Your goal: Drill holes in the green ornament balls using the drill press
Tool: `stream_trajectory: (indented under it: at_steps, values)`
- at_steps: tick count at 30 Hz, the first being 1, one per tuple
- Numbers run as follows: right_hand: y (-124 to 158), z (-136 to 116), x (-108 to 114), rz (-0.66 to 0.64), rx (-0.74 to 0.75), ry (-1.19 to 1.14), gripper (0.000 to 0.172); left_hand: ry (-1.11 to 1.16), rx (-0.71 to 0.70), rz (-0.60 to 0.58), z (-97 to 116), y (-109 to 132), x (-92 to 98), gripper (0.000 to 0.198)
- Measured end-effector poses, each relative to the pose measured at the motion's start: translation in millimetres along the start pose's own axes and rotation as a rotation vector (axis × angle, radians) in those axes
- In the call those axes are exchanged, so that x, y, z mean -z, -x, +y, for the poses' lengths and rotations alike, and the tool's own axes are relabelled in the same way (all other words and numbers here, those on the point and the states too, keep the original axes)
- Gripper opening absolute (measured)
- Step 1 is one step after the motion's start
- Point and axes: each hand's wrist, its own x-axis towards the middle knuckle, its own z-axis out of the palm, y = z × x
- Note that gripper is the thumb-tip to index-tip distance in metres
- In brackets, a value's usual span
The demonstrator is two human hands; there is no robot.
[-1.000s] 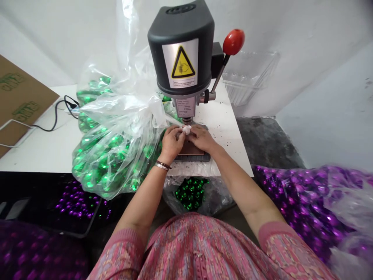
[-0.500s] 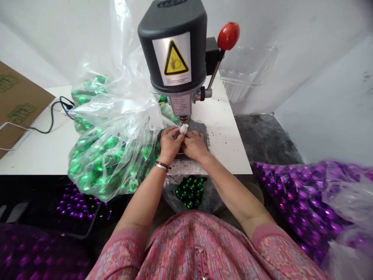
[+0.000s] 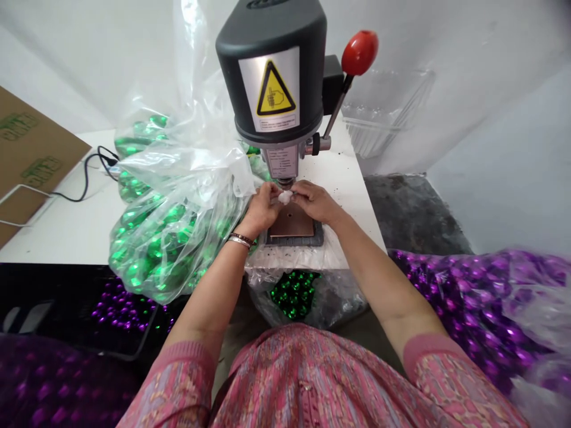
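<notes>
Both hands are up at the lower end of a bench drill press [image 3: 272,71], just under its spindle. A small white wad [image 3: 285,197], perhaps cloth or knotted plastic, sits there between them. My left hand [image 3: 263,208] pinches at its left side with bent fingers. From the right, my right hand [image 3: 317,202] has thumb and fingers closed at the wad's other side. Below them lies a copper-coloured plate [image 3: 292,224] with a small dark hole, on the dark machine base [image 3: 317,238]. The fingertips partly cover the wad, and the drill tip is hidden.
A clear bag of shiny green balls [image 3: 156,249] leans close on the left. The red-knobbed lever [image 3: 359,52] juts out right. An open bag of small green pieces [image 3: 294,294] hangs below the table edge. Purple balls [image 3: 464,309] fill a bag at right; a cardboard box [image 3: 31,160] stands left.
My right hand has risen off the plate to the wad's right side, uncovering the plate and its hole. My left hand has stayed at the wad. The view has shifted slightly.
</notes>
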Motion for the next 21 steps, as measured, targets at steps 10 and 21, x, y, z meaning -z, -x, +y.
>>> stream_trajectory:
  at_steps: [10, 21]
  values:
    - [-31, 24, 11, -0.204, 0.259, -0.030, 0.022, -0.250, -0.034, 0.156, 9, 52, -9.1, 0.064]
    - [-21, 21, 10, -0.093, 0.397, 0.263, 0.029, -0.434, -0.058, 0.360, 5, 22, 22.8, 0.027]
